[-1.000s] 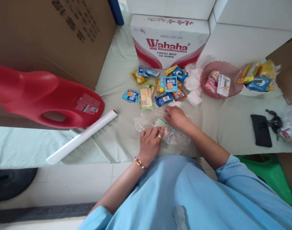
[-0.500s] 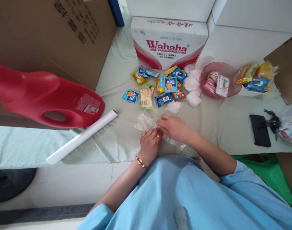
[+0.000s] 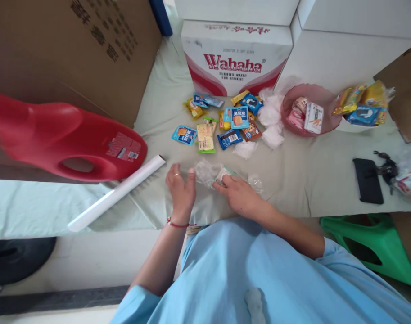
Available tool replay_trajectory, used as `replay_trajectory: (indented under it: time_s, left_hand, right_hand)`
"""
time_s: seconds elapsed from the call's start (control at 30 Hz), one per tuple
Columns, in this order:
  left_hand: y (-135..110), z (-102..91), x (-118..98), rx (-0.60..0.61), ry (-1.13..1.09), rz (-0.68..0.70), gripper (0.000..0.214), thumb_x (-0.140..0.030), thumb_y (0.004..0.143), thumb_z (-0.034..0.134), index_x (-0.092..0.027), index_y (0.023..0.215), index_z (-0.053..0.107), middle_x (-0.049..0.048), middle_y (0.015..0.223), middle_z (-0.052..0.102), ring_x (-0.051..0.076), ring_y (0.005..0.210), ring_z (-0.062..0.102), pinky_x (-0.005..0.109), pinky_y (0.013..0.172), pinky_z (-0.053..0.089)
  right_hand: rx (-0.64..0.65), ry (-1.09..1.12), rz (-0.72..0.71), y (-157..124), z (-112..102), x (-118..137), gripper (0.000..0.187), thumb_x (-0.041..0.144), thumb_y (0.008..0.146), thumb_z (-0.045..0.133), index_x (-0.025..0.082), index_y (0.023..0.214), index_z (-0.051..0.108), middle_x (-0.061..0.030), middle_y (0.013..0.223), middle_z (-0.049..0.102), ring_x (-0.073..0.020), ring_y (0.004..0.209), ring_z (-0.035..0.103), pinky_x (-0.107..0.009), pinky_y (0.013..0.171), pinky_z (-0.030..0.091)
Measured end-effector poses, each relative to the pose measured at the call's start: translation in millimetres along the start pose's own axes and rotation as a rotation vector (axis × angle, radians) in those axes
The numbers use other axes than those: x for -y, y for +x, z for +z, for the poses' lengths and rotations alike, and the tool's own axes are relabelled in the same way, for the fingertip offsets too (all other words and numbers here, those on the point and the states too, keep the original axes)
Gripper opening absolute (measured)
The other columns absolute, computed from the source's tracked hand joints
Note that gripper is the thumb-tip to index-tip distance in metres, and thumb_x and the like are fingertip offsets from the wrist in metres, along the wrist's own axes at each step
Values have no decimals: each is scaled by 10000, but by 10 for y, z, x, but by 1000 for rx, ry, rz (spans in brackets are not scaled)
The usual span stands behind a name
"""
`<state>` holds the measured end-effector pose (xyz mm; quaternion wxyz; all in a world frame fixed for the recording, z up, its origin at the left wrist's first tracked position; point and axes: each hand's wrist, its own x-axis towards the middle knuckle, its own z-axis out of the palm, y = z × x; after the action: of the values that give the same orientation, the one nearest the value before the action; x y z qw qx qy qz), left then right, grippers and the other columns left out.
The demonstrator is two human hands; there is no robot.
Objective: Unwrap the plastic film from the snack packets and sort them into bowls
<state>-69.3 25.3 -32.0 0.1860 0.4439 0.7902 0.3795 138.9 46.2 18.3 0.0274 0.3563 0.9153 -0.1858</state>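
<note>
A sheet of clear plastic wrap (image 3: 205, 172) lies crumpled on the pale cloth in front of me, around a small snack packet (image 3: 224, 173). My left hand (image 3: 181, 189) stands on edge at the wrap's left end, with thumb and fingers closed on a stretched piece of the film. My right hand (image 3: 237, 194) presses down on the wrapped packet with its fingers bent over it. A heap of loose snack packets (image 3: 222, 123) lies just beyond.
A white roll (image 3: 116, 192) lies to the left below a red plastic jug (image 3: 56, 135). A Wahaha carton (image 3: 235, 58) and a brown box (image 3: 70, 49) stand behind. To the right are a pink bowl (image 3: 309, 96) of snacks, a white bowl of packets (image 3: 363, 108), a black phone (image 3: 367, 180) and a green stool (image 3: 374, 247).
My left hand has moved left, off the packet, and now pulls the film out sideways. My right hand has slid a little toward me onto the wrapped packet.
</note>
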Motion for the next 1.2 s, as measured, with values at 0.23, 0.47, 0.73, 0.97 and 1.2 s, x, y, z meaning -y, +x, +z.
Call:
replay_trajectory:
  time_s: [0.23, 0.47, 0.73, 0.97, 1.2]
  left_hand:
    - [68, 88, -186, 186, -91, 54, 162, -346, 805, 693, -218, 858, 608, 166, 1498, 609, 364, 1527, 446, 571, 1277, 334]
    - [-393, 41, -517, 499, -365, 324, 120, -138, 852, 535, -253, 832, 511, 58, 1122, 797, 205, 1087, 750, 374, 974, 590]
    - [-572, 211, -234, 638, -187, 752, 727, -80, 843, 485, -203, 1557, 427, 143, 1602, 557, 266, 1564, 440, 562, 1285, 383]
    - [-596, 248, -122, 696, -126, 771, 853, -70, 876, 450, -246, 1689, 262, 108, 1692, 452, 252, 1616, 345, 539, 1330, 304]
    - [-565, 301, -58, 671, -60, 857, 919, -30, 832, 463, -221, 1697, 220, 127, 1695, 442, 243, 1619, 338, 517, 1316, 325]
  right_hand:
    - [-28, 96, -24, -190, 43, 5, 522, 202, 1026, 601, 227, 1546, 556, -138, 1323, 593, -290, 1231, 541, -452, 1066, 504]
    - [-74, 217, -6, -240, 171, -23, 338, 214, 1043, 585, 160, 1358, 693, -179, 1326, 627, -308, 1309, 520, -526, 1135, 481]
    - [52, 376, -207, -757, 47, -250, 336, 207, 1028, 605, 187, 1346, 713, -170, 1479, 616, -296, 1374, 557, -508, 1162, 483]
    - [-108, 735, 9, -1328, -92, -766, 270, 256, 1080, 517, 223, 1234, 738, -74, 1042, 772, -181, 938, 735, -309, 860, 586]
    - [-256, 317, 84, -1234, 250, -980, 497, 136, 938, 520, 234, 1395, 688, -156, 1485, 613, -285, 1231, 641, -503, 1020, 558]
